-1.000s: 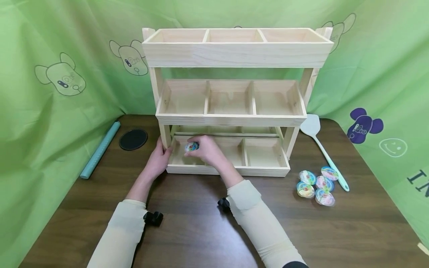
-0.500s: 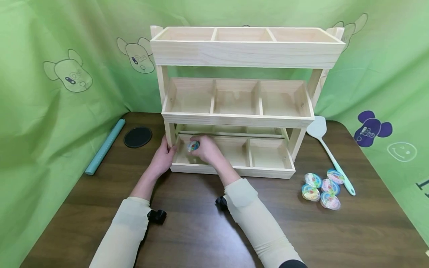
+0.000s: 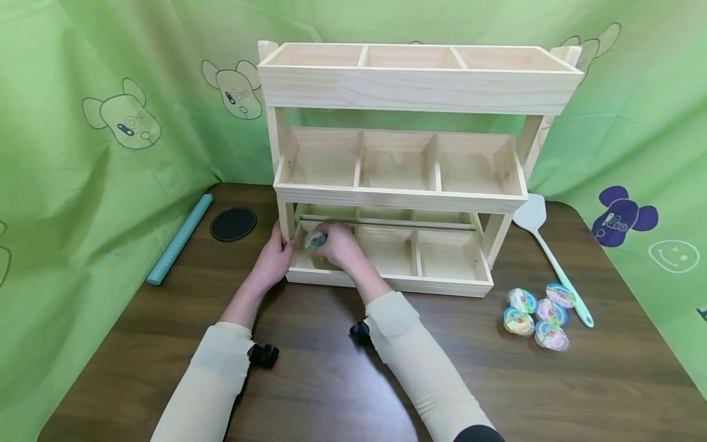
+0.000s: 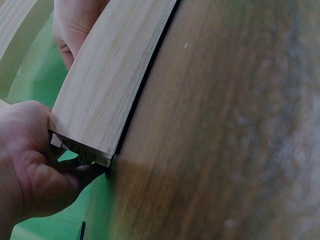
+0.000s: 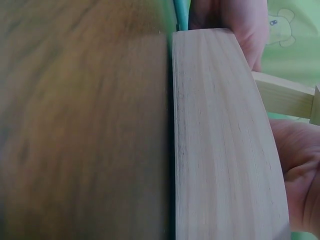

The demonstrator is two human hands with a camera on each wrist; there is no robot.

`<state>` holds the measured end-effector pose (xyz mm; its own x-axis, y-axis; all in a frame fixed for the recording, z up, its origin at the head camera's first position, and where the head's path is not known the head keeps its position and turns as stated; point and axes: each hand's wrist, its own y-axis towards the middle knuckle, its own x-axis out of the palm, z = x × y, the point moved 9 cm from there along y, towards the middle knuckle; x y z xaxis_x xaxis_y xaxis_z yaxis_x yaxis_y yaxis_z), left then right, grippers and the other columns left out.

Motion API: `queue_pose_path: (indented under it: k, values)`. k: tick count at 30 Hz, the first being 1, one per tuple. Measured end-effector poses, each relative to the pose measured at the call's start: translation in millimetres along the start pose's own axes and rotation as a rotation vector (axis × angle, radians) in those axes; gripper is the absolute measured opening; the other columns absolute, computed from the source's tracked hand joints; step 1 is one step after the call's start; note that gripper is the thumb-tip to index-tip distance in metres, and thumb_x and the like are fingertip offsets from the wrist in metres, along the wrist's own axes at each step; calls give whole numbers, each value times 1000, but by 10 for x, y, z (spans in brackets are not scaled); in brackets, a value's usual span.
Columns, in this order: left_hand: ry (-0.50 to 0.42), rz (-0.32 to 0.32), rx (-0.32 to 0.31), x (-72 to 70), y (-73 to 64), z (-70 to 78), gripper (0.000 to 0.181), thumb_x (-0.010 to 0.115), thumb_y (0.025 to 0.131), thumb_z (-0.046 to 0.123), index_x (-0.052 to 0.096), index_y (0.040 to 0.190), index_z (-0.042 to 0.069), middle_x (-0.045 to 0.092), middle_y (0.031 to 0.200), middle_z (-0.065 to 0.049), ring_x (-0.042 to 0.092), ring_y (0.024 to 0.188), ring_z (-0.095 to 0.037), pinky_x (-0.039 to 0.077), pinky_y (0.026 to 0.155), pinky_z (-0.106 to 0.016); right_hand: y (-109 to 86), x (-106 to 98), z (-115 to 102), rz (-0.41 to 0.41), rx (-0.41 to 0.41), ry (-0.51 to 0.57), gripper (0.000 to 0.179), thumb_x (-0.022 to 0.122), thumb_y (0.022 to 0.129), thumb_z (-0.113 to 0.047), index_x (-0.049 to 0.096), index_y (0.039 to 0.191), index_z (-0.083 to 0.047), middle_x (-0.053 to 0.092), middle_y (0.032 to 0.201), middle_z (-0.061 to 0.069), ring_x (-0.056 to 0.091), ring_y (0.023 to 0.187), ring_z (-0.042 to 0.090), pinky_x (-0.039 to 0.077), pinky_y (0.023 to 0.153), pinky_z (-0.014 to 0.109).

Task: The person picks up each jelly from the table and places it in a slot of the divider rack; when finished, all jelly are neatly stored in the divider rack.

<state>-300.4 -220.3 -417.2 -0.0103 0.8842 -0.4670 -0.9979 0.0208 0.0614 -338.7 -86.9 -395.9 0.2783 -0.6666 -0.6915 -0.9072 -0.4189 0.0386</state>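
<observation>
A pale wooden three-tier rack [image 3: 364, 196] stands on the table, each tier split into three compartments. My left hand [image 3: 274, 259] grips its lower left side; the left wrist view shows that hand [image 4: 35, 165] around the end of the bottom tray [image 4: 107, 75]. My right hand [image 3: 338, 247] pinches a small jelly cup [image 3: 315, 239] with a colourful printed lid, over the bottom tray's left compartment. The lid faces forward. In the right wrist view the tray's front board [image 5: 220, 135] hides the cup and the fingertips of the right hand [image 5: 302, 170].
Several similar jelly cups [image 3: 551, 312] lie grouped on the right of the table, beside a pale blue spatula [image 3: 552, 258]. At the left are a round black disc [image 3: 233, 224] and a light blue rod [image 3: 181, 238]. A green printed cloth [image 3: 138, 159] hangs around the table.
The head view has shifted, so the whole scene sits further right. Both hands keep their places on the rack and over the left compartment; the right hand still pinches the jelly cup.
</observation>
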Motion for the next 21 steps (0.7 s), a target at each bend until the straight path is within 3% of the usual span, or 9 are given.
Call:
queue_pose_path:
  k: [6, 13, 21]
  values:
    - [-21, -1, 5, -7, -4, -5, 65, 42, 108, 14, 6, 163, 11, 38, 152, -30, 41, 137, -42, 32, 113, -55, 12, -4, -6, 42, -7, -21, 40, 84, 80, -5, 71, 117, 3, 71, 111, 14, 65, 100, 28, 52, 91, 37]
    - [-28, -6, 1, 18, 3, -22, 67, 43, 108, 14, 4, 163, 11, 37, 153, -30, 42, 136, -43, 33, 113, -55, 15, 2, 26, 71, 24, 9, 24, 83, 79, -2, 73, 100, 3, 74, 93, 12, 68, 84, 24, 54, 75, 30]
    - [-13, 4, 3, 7, -1, 7, 67, 44, 107, 12, 7, 162, 9, 37, 152, -31, 42, 136, -43, 33, 113, -54, 14, 30, 29, 41, 46, 42, 41, 86, 77, -5, 70, 114, 4, 74, 99, 15, 70, 90, 26, 55, 78, 29]
